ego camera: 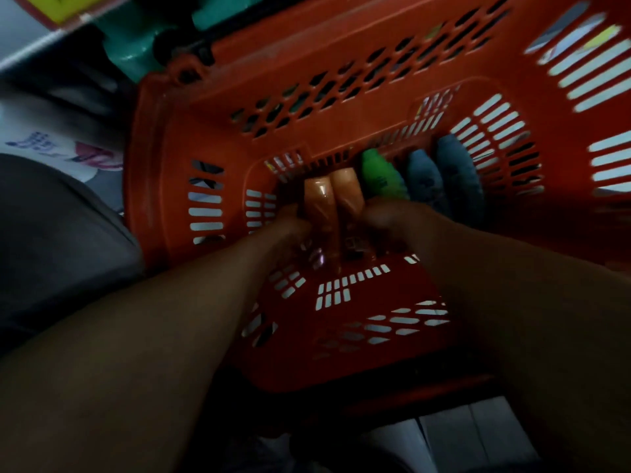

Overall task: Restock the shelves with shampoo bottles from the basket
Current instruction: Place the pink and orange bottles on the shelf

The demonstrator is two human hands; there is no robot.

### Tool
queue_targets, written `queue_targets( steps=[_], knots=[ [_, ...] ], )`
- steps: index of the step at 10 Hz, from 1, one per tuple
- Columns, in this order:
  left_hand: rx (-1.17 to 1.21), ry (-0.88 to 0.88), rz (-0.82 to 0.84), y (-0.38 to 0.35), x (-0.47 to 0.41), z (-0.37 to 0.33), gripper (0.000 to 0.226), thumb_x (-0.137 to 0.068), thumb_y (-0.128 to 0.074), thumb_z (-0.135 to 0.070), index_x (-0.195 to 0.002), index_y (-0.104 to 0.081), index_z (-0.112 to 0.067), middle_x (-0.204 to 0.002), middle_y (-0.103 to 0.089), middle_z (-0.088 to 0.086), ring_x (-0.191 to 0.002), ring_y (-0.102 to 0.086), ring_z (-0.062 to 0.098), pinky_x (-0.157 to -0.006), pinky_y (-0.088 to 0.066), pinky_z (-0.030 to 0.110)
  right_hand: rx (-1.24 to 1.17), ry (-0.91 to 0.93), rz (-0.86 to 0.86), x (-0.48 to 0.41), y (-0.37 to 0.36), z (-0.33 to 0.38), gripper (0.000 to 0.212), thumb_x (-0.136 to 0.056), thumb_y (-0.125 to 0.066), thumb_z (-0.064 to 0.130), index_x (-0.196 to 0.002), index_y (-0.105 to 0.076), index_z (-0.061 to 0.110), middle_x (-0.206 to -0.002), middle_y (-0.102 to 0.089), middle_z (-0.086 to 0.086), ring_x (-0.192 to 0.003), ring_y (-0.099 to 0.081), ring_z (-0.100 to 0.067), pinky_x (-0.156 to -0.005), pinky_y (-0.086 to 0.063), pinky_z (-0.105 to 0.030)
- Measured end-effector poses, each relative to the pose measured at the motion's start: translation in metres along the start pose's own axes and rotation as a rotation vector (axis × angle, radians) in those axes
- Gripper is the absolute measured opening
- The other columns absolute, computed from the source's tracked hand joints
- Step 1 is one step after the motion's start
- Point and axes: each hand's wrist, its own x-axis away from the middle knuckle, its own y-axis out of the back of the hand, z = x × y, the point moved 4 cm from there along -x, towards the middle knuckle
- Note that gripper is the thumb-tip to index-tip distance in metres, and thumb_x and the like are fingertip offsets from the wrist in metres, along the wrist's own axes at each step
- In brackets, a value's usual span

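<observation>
I look down into a red plastic basket (211, 138) with slotted walls. Two orange shampoo bottles (333, 199) lie side by side on its bottom. To their right lie a green bottle (380, 175) and two blue bottles (444, 179). My left hand (290, 223) grips the left orange bottle from its left side. My right hand (386, 220) grips the right orange bottle from its right side. Both forearms reach down into the basket. The scene is dark and blurred, so the fingers are hard to make out.
A teal object (136, 39) and a yellow-and-red shelf edge (61, 11) lie beyond the basket at the top left. Grey cloth (51, 240) fills the left side. Pale floor tiles (478, 435) show below the basket.
</observation>
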Motion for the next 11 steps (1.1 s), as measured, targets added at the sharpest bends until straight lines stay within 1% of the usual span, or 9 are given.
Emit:
queue_targets(
  steps=[1,2,3,4,6,8,9,10,11],
  knots=[
    [0.116,-0.106,0.011,0.006,0.0,-0.014,0.039,-0.089,-0.056,0.002,-0.128,-0.054,0.0,-0.108,-0.065,0.016,-0.089,-0.062,0.024,-0.067,-0.055,0.025,-0.123,0.078,0.116,0.03,0.019,0.015,0.017,-0.091,-0.049,-0.004,-0.095,-0.06,0.008,-0.087,-0.068,-0.009,-0.079,-0.067,-0.022,-0.07,-0.056,-0.036],
    [0.169,-0.18,-0.03,0.016,0.029,-0.041,0.035,-0.084,-0.066,-0.002,-0.119,-0.062,-0.001,-0.117,-0.065,0.021,-0.099,-0.061,0.024,-0.097,-0.048,0.041,-0.167,0.135,0.256,0.07,0.035,0.03,0.025,-0.083,-0.047,-0.009,-0.097,-0.058,0.009,-0.082,-0.072,-0.005,-0.083,-0.069,-0.021,-0.083,-0.053,-0.039],
    [0.153,-0.328,0.018,0.023,0.071,-0.068,0.022,-0.073,-0.078,-0.011,-0.094,-0.07,-0.012,-0.09,-0.073,0.004,-0.088,-0.066,0.02,-0.093,-0.049,0.04,-0.037,0.229,0.254,0.119,0.049,0.045,0.027,-0.09,-0.05,0.005,-0.116,-0.055,0.011,-0.097,-0.07,-0.009,-0.086,-0.066,-0.022,-0.078,-0.052,-0.041],
    [0.195,-0.415,0.083,0.036,0.126,-0.09,0.023,-0.067,-0.079,-0.019,-0.088,-0.069,-0.018,-0.086,-0.073,-0.003,-0.091,-0.066,0.02,-0.096,-0.046,0.051,0.022,0.44,0.086,0.17,0.054,0.062,0.039,-0.092,-0.054,0.009,-0.131,-0.05,0.013,-0.114,-0.063,-0.013,-0.083,-0.061,-0.015,-0.085,-0.048,-0.04],
    [0.174,-0.708,0.036,0.069,0.235,-0.128,0.051,-0.053,-0.081,-0.027,-0.101,-0.069,-0.014,-0.099,-0.074,0.006,-0.094,-0.07,0.021,-0.088,-0.053,0.048,-0.019,0.741,0.07,0.271,0.02,0.086,0.044,-0.095,-0.055,0.009,-0.137,-0.042,0.014,-0.104,-0.065,-0.003,-0.089,-0.064,-0.016,-0.08,-0.052,-0.036],
    [0.322,-0.961,0.084,0.099,0.328,-0.148,0.025,-0.088,-0.058,-0.004,-0.113,-0.06,-0.002,-0.089,-0.068,0.007,-0.081,-0.063,0.018,-0.079,-0.051,0.038,0.129,1.037,-0.087,0.393,-0.016,0.122,0.041,-0.095,-0.056,0.009,-0.133,-0.044,-0.002,-0.129,-0.053,-0.032,-0.115,-0.054,-0.048,-0.1,-0.043,-0.056],
    [0.498,-1.033,0.096,0.105,0.368,-0.151,0.034,-0.093,-0.051,-0.006,-0.126,-0.053,0.0,-0.106,-0.066,0.02,-0.092,-0.059,0.027,-0.087,-0.044,0.043,0.046,1.193,-0.132,0.439,-0.055,0.142,0.045,-0.095,-0.057,0.014,-0.136,-0.04,0.014,-0.129,-0.06,-0.014,-0.116,-0.061,-0.028,-0.094,-0.053,-0.044],
    [0.473,-1.169,0.082,0.116,0.405,-0.153,0.049,-0.083,-0.067,-0.025,-0.128,-0.052,-0.013,-0.121,-0.065,0.015,-0.108,-0.062,0.027,-0.097,-0.047,0.047,0.082,1.311,-0.222,0.476,-0.095,0.167,0.034,-0.1,-0.048,0.02,-0.132,-0.04,0.019,-0.126,-0.059,-0.008,-0.117,-0.059,-0.019,-0.102,-0.047,-0.041],
    [0.373,-1.298,-0.012,0.149,0.444,-0.154,0.057,-0.076,-0.073,-0.022,-0.128,-0.051,-0.015,-0.117,-0.067,0.009,-0.111,-0.064,0.021,-0.095,-0.05,0.039,0.082,1.345,-0.118,0.507,-0.122,0.191,0.036,-0.096,-0.042,0.009,-0.129,-0.049,0.022,-0.122,-0.062,-0.014,-0.113,-0.061,-0.027,-0.1,-0.048,-0.049]
  ],
)
